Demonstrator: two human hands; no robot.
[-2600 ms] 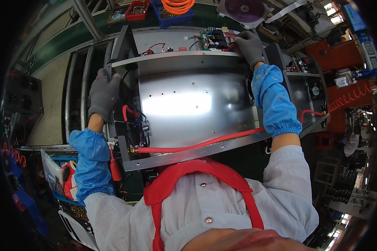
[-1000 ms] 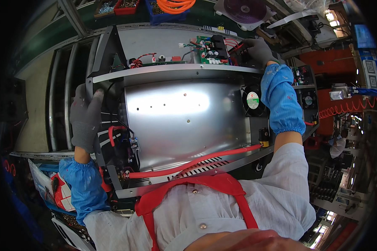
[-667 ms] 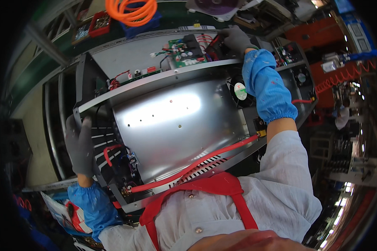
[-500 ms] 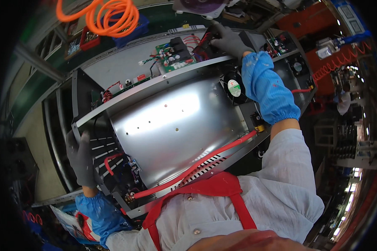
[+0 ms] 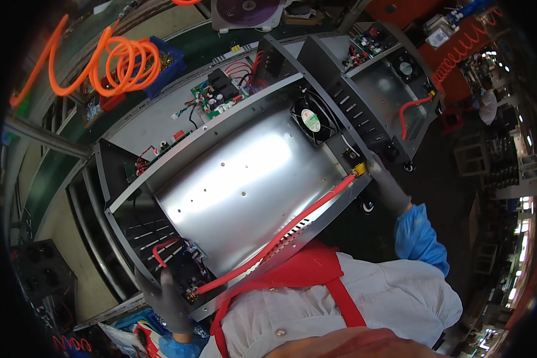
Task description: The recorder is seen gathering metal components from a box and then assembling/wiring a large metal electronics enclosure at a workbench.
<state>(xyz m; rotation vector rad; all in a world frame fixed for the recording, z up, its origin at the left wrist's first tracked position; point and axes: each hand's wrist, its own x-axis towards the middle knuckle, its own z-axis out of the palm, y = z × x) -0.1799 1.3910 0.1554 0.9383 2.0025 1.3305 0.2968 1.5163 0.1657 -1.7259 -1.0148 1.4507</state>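
Observation:
An open metal equipment chassis (image 5: 250,173) lies before me, its silvery floor panel facing up. A black cooling fan (image 5: 312,119) sits near its far right corner, and a thick red cable (image 5: 280,235) runs along its near side. My left hand (image 5: 170,304), in a grey glove, grips the near left corner, thumb inside the end wall and fingers outside. My right hand (image 5: 389,188), gloved too, is closed round the right end near the yellow cable fitting (image 5: 359,169); its fingertips are partly hidden. A green circuit board (image 5: 215,98) is along the chassis's far side.
A second open chassis (image 5: 382,95) stands close at the right. A coiled orange air hose (image 5: 122,65) hangs at the far left, before a blue parts bin (image 5: 172,62). Metal rollers (image 5: 101,232) run along the left. A person (image 5: 487,107) is farther off to the right.
My right hand has come from the far side to the chassis's right end. My left hand has slid nearer along the left end. The fan and second chassis are no longer covered.

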